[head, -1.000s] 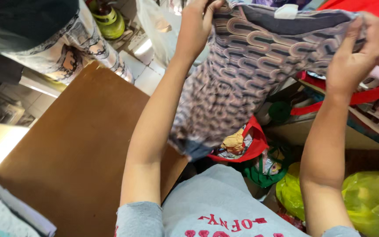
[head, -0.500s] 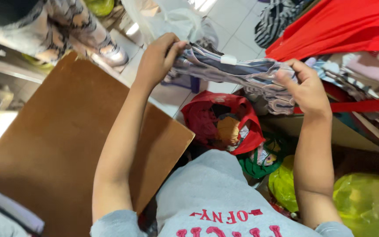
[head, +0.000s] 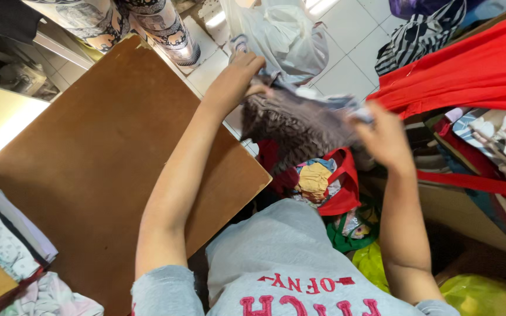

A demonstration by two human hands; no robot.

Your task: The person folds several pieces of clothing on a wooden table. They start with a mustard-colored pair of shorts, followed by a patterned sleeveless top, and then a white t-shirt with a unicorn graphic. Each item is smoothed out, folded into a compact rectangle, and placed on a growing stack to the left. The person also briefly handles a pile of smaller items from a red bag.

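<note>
A grey patterned garment (head: 300, 126) hangs stretched between both of my hands, above a red bag (head: 338, 190) stuffed with colourful cloth. My left hand (head: 238, 76) grips its upper left edge just past the corner of the brown board table (head: 101, 164). My right hand (head: 385, 137) grips the garment's right edge, blurred by motion, close to a red cloth (head: 469, 70). The lower part of the garment droops in front of the red bag.
Folded fabrics (head: 7, 246) are stacked at the table's left edge. A white plastic bag (head: 282, 35) lies on the tiled floor. Another person's patterned leggings (head: 130, 17) stand beyond the table. A striped cloth (head: 423, 35) and green-yellow plastic bags (head: 487, 295) lie to the right.
Both hands have come down and toward the table with the garment, which hung high and spread a second ago and now sags lower between them. The view has tilted further down.
</note>
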